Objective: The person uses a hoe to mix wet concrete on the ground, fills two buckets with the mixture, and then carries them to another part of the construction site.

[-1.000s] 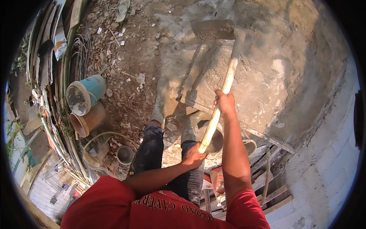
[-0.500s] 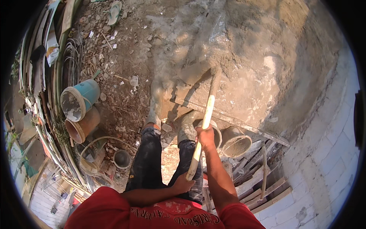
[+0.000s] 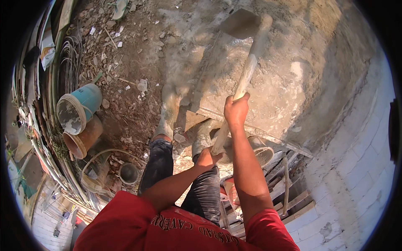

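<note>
My right hand (image 3: 235, 109) is closed around the middle of the hoe's wooden handle (image 3: 245, 79); my left hand (image 3: 207, 158) clasps its lower end. The hoe blade (image 3: 239, 24) rests far out on the grey mortar heap (image 3: 268, 83). Beside my boots (image 3: 167, 117), a blue bucket (image 3: 79, 108) lies tipped.

Packaging — one item seen: a crumpled sack (image 3: 231, 193), white with orange-red print, lies on the ground between my legs and the wooden frame (image 3: 289, 196), below my right forearm. At far left, a pale sheet with coloured patches (image 3: 47, 44) leans among stacked boards — too blurred to classify. No screens or signs.
</note>
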A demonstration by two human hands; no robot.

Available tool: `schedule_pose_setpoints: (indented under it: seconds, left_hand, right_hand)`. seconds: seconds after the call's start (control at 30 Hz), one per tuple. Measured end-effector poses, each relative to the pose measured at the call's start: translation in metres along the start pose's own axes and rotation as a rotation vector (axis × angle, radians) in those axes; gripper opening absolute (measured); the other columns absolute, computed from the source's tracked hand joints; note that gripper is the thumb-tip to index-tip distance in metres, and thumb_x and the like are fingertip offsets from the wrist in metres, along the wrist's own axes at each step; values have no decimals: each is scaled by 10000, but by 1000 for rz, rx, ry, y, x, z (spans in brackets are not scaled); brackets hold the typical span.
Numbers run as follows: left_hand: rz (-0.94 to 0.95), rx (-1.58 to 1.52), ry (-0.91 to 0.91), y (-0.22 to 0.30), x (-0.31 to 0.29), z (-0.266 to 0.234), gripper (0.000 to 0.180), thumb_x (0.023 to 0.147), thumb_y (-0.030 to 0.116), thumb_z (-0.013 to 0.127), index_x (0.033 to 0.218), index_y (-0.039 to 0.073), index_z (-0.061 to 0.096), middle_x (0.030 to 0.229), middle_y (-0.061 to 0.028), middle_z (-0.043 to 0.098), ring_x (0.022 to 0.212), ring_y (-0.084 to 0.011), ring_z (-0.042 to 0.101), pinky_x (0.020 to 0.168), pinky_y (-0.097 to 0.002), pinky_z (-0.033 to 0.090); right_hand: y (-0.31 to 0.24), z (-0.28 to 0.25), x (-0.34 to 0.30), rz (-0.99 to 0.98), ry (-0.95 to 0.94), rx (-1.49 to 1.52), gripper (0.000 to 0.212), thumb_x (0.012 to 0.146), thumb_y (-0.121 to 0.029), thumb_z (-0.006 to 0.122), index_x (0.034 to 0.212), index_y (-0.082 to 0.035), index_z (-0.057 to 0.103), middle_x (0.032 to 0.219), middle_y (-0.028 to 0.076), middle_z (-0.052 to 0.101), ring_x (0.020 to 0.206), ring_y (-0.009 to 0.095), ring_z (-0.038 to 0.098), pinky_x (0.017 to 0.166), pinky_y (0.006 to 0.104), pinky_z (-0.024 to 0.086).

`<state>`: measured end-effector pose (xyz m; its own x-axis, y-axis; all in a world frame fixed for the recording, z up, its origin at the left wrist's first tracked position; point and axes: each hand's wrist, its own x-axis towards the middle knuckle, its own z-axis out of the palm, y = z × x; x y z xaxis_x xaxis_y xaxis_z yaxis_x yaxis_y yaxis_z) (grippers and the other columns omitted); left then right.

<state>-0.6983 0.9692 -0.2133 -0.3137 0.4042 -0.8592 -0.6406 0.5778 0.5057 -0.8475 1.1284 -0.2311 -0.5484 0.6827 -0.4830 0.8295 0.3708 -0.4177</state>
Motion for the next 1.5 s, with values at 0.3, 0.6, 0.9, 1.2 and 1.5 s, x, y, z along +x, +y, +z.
schedule_pose_setpoints:
  seconds: [0.3, 0.6, 0.9, 1.2, 1.5]
  left_hand:
    - [175, -149, 48, -35, 7, -12, 502, 811, 336, 783, 1176, 16, 655, 993, -205, 710, 946, -366, 682, 840, -415, 520]
    - [143, 2, 108, -35, 21, -33, 419, 842, 333, 736, 1084, 7, 631, 888, -228, 694, 880, -432, 664, 755, -465, 535]
    - [79, 327, 238, -40, 48, -71, 376, 832, 331, 712, 1067, 47, 639, 846, -232, 677, 829, -433, 653, 709, -472, 525]
    - [-287, 400, 150, -80, 11, -27, 568, 810, 442, 747, 1197, 41, 638, 891, -218, 706, 856, -412, 687, 752, -447, 546]
    - [221, 376, 493, 38, 303, -154, 215, 926, 111, 628, 1130, 58, 590, 1101, -92, 626, 1035, -286, 601, 901, -400, 468]
  right_hand:
    - [-36, -18, -18, 69, -139, 683, 332, 874, -87, 629, 1105, -1, 407, 718, 105, 573, 515, 189, 582, 464, 334, 473]
    - [29, 53, 21, 225, -99, 467, 256, 854, -28, 564, 1059, -1, 414, 638, 58, 513, 418, 172, 506, 395, 330, 462]
    - [-17, 29, 6, 164, -109, 887, 198, 858, -46, 568, 988, 4, 428, 595, 67, 523, 417, 184, 532, 398, 324, 457]
    - [56, 58, -14, 471, -217, 967, 222, 837, 17, 555, 1003, -13, 411, 595, 80, 511, 402, 176, 483, 394, 335, 443]
    - [134, 31, -58, 523, 6, 1271, 129, 869, 13, 560, 884, -42, 444, 599, 60, 449, 429, 164, 454, 415, 331, 455]
